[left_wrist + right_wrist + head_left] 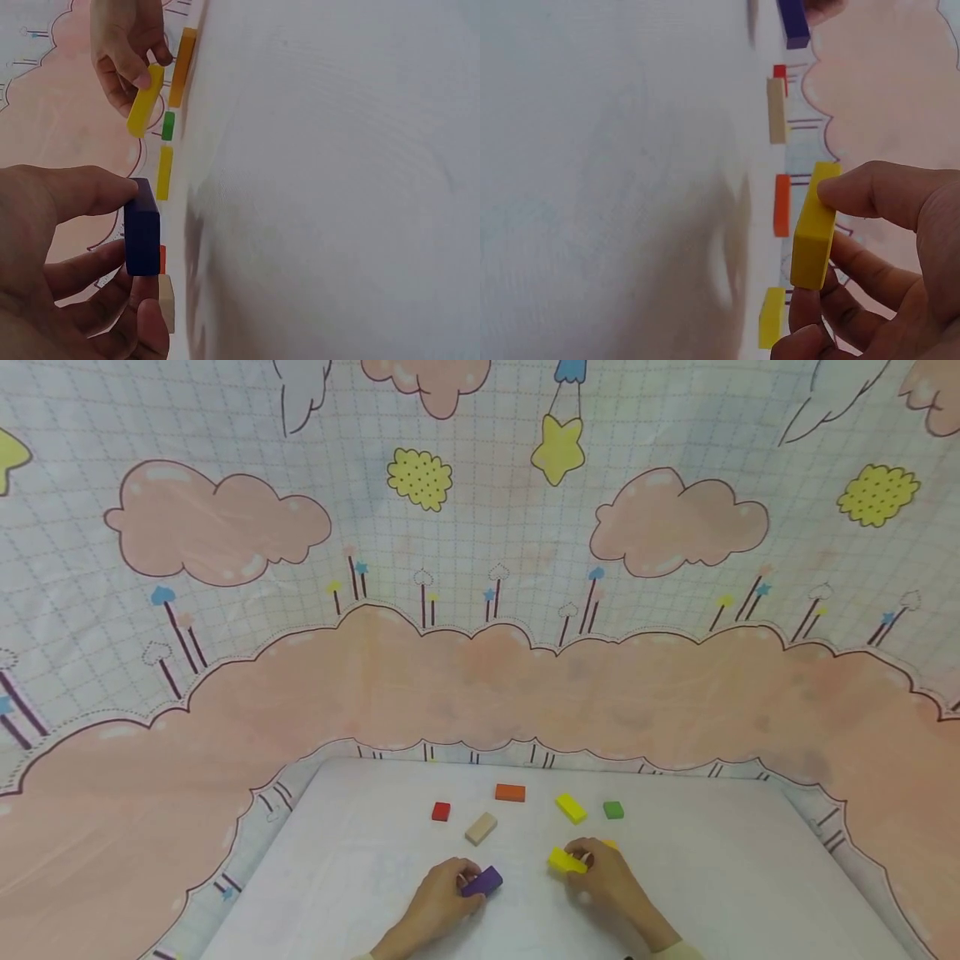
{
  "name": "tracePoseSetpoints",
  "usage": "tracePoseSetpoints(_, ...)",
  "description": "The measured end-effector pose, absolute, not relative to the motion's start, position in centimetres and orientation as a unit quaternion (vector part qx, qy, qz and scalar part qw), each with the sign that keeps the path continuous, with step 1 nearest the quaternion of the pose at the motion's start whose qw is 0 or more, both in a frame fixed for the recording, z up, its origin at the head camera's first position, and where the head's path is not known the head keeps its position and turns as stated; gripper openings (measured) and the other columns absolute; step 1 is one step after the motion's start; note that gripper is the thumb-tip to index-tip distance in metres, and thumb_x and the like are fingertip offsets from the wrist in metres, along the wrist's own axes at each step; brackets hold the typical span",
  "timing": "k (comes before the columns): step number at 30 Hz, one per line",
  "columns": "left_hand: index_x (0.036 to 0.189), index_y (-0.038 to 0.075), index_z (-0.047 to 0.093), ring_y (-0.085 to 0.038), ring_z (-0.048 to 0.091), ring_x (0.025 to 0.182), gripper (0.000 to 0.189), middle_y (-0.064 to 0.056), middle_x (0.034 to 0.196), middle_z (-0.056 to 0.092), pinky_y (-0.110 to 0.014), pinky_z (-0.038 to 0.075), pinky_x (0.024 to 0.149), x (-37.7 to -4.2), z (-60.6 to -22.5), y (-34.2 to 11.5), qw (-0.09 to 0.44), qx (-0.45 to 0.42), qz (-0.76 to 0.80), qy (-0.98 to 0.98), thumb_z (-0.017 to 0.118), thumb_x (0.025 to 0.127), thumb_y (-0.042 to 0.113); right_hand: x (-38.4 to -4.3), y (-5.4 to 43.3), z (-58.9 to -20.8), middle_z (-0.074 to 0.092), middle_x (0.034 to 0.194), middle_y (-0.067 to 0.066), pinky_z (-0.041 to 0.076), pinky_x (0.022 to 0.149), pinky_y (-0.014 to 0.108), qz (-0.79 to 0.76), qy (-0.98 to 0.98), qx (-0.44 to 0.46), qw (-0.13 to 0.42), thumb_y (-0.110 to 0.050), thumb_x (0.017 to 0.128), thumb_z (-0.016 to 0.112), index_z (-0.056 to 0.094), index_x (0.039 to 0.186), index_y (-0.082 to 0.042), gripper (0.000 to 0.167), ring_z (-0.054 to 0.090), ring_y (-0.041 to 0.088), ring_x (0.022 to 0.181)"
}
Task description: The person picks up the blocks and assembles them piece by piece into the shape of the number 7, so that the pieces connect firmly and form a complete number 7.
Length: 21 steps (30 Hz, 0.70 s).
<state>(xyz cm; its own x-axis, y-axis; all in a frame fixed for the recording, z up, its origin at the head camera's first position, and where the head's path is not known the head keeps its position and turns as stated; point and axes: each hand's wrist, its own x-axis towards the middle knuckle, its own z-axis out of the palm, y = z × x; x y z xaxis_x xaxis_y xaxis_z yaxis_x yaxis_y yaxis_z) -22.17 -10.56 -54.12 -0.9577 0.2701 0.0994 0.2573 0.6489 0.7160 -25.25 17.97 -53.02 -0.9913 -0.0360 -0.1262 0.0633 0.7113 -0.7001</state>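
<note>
My left hand [442, 897] pinches a purple block [482, 882] between thumb and fingers, raised over the white table in the left wrist view. To its right, my right hand [606, 877] pinches a yellow block [816, 225], thumb on one face and fingertips beneath. Both blocks are plain rectangular bars, held apart from each other. An orange-yellow block [182, 67] lies by the right hand, mostly hidden behind it in the head view. Beyond the left hand lies a beige block [481, 828].
Farther back on the white table [360, 827] lie a small red block [441, 812], an orange block [510, 792], another yellow block [571, 808] and a small green block [613, 810]. A cloud-patterned cloth [465, 685] rises behind the table and along its sides.
</note>
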Motion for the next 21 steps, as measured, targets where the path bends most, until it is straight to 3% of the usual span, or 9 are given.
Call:
tracePoseSetpoints(8, 0.104, 0.012, 0.068, -0.004, 0.056, 0.080, 0.032, 0.006, 0.092, 0.064, -0.021, 0.042, 0.067, -21.8, -54.0, -10.0, 0.008, 0.153, 0.403, 0.902, 0.080, 0.076, 0.022, -25.4, 18.3, -52.7, 0.063, 0.099, -0.001, 0.046, 0.073, 0.031, -0.367, 0.929, 0.001, 0.056, -0.010, 0.078, 0.078, 0.068, 0.110, -0.012, 0.033, 0.052, 0.017, 0.086)
tracePoseSetpoints(16, 0.104, 0.011, 0.067, -0.006, 0.056, 0.080, 0.033, 0.005, 0.093, 0.065, -0.021, 0.041, 0.067, -21.6, -53.6, -9.3, 0.012, 0.153, 0.401, 0.903, 0.080, 0.077, 0.023, -25.6, 19.0, -52.4, 0.067, 0.107, -0.001, 0.049, 0.082, 0.035, -0.377, 0.920, -0.096, 0.038, -0.007, 0.077, 0.078, 0.067, 0.108, -0.014, 0.033, 0.056, 0.015, 0.094)
tracePoseSetpoints(21, 0.103, 0.013, 0.067, -0.006, 0.056, 0.080, 0.031, 0.006, 0.092, 0.064, -0.023, 0.041, 0.067, -21.5, -53.6, -8.9, 0.019, 0.141, 0.392, 0.909, 0.080, 0.076, 0.023, -25.9, 19.1, -52.1, 0.067, 0.109, -0.002, 0.049, 0.083, 0.035, -0.373, 0.916, -0.134, 0.057, -0.007, 0.079, 0.077, 0.068, 0.108, -0.017, 0.032, 0.056, 0.015, 0.095)
